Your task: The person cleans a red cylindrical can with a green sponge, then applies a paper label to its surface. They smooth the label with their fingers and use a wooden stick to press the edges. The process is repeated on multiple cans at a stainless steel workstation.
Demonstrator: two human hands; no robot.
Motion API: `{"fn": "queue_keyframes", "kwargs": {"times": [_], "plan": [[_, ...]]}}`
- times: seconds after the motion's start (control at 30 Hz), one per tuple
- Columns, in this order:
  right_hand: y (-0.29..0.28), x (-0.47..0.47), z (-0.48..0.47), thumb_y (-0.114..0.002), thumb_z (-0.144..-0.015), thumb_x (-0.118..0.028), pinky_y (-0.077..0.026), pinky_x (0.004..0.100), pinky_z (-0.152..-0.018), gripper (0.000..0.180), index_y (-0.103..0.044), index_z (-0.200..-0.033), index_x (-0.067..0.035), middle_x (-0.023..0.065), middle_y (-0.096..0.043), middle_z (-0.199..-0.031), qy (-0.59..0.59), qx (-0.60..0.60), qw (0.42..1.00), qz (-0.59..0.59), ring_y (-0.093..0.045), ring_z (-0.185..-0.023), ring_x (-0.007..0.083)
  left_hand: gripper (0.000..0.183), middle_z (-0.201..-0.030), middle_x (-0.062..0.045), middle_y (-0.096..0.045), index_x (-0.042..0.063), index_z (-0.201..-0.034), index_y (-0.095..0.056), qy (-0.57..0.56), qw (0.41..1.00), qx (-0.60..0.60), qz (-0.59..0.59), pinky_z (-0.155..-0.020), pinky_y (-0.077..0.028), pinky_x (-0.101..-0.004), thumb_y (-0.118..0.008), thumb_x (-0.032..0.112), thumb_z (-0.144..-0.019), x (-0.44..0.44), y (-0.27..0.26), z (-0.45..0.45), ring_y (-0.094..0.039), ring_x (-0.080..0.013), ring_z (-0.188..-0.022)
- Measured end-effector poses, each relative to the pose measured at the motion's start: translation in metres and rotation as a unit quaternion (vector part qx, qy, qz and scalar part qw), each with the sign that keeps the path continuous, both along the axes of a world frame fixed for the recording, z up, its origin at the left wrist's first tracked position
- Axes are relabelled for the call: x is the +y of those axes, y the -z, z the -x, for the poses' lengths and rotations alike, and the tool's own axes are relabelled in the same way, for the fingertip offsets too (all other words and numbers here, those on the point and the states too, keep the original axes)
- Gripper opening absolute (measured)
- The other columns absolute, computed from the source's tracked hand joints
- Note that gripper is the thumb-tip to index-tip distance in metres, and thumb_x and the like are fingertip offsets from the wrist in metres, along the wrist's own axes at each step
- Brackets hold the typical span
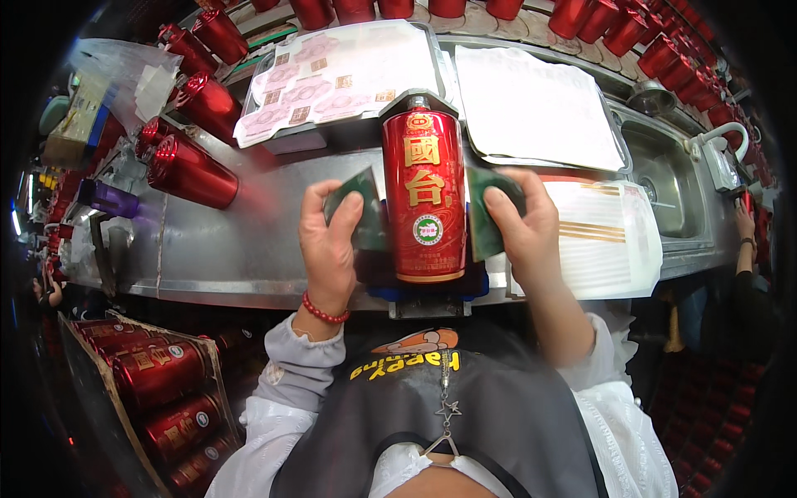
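A glossy red bottle point(425, 199) with raised gold characters and a round green-and-white emblem lies in a holder point(429, 306) at the bench's front edge, its neck pointing away from me. On its left side, my left hand point(336, 236) pinches a dark green flat pad point(367, 215) between thumb and fingers. My right hand point(529, 218) grips a similar green pad point(489, 243) on the opposite side. Whether either pad touches the bottle cannot be told. Behind the bottle, a tray bears a sheet of pink and gold printed decals point(299, 93).
A second tray holds white sheets point(535, 106); striped decal sheets point(591, 236) lie nearer. Right of them is a steel sink point(669, 180) with a white faucet point(725, 134). Plain red bottles point(193, 171) lie at left, and a crate point(103, 367) of decorated bottles stands below. Another person's arm point(745, 230) shows far right.
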State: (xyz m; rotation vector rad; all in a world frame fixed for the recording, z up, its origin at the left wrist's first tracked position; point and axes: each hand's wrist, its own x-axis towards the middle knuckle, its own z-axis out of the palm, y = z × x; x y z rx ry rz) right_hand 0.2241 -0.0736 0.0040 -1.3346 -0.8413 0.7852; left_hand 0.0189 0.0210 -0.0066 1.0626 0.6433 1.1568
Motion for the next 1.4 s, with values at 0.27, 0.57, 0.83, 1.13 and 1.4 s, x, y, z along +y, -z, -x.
{"fn": "queue_keyframes", "kwargs": {"times": [0.27,0.57,0.83,1.13,1.4], "plan": [[-0.017,0.028,-0.006,-0.067,-0.097,-0.012,-0.054,0.0262,-0.082,0.025,-0.062,-0.117,0.001,0.0072,-0.069,-0.101,0.006,-0.035,0.999,-0.024,-0.064,-0.093,0.0109,0.017,-0.094,0.001,-0.065,0.004,-0.113,-0.06,-0.009,1.0,0.01,-0.013,-0.071,-0.051,-0.0207,-0.067,0.007,-0.098,0.025,-0.016,-0.019,-0.058,-0.0031,-0.081],[-0.019,0.044,-0.011,-0.066,-0.099,-0.015,-0.054,0.0255,-0.083,0.026,-0.06,-0.119,0.001,0.0065,-0.069,-0.103,-0.047,-0.091,0.994,0.037,-0.064,-0.093,0.0106,0.019,-0.098,0.001,-0.065,0.005,-0.115,-0.059,0.06,0.997,-0.013,0.044,-0.077,-0.052,-0.0213,-0.068,0.011,-0.099,0.035,-0.01,-0.029,-0.06,-0.005,-0.084],[-0.007,0.041,-0.014,-0.068,-0.096,-0.015,-0.054,0.0257,-0.079,0.026,-0.062,-0.116,0.001,0.0067,-0.071,-0.099,-0.024,-0.021,0.999,0.009,-0.065,-0.089,0.0099,0.04,-0.113,-0.009,-0.067,0.005,-0.114,-0.063,0.235,0.959,-0.153,0.051,-0.086,-0.053,-0.0359,-0.05,0.042,-0.108,0.074,-0.007,0.002,-0.064,-0.0206,-0.1],[-0.004,0.041,-0.016,-0.068,-0.097,-0.015,-0.053,0.0254,-0.078,0.024,-0.062,-0.114,0.001,0.0058,-0.07,-0.097,-0.027,-0.052,0.998,0.012,-0.064,-0.087,0.0093,0.053,-0.116,-0.011,-0.073,0.02,-0.144,-0.06,0.13,0.717,0.306,-0.613,-0.07,-0.058,-0.038,-0.065,0.036,-0.094,0.084,-0.039,-0.025,-0.068,-0.0273,-0.077],[-0.006,0.038,-0.021,-0.066,-0.1,-0.016,-0.052,0.0247,-0.084,0.026,-0.058,-0.12,-0.001,0.0042,-0.067,-0.105,-0.071,-0.044,0.996,0.031,-0.061,-0.094,0.0093,0.048,-0.121,-0.015,-0.071,0.012,-0.14,-0.063,0.152,0.743,0.265,-0.595,-0.08,-0.06,-0.0391,-0.063,0.035,-0.098,0.085,-0.03,-0.023,-0.073,-0.0316,-0.095]]}}
